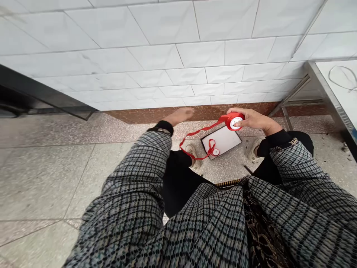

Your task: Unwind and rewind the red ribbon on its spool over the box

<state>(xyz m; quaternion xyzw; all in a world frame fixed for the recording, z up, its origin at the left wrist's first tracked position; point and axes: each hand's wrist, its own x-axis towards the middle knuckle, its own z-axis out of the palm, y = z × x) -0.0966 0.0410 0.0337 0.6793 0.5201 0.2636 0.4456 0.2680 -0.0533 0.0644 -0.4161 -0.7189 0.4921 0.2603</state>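
My right hand [255,119] is closed around a red ribbon spool [234,121] held above the floor. A loose length of red ribbon [195,134] runs from the spool leftward and loops down onto a white flat box [224,141] lying on the floor between my feet. A small red bow with a white centre [213,150] lies on the box's near-left corner. My left hand [180,115] is stretched forward near the wall base, blurred by motion, close to the ribbon's far end. Its fingers do not show clearly.
I sit over a speckled stone floor [55,171] facing a white tiled wall [167,56] with a brown skirting. A steel table [331,93] with legs stands at the right. A dark ledge [33,93] juts in from the left.
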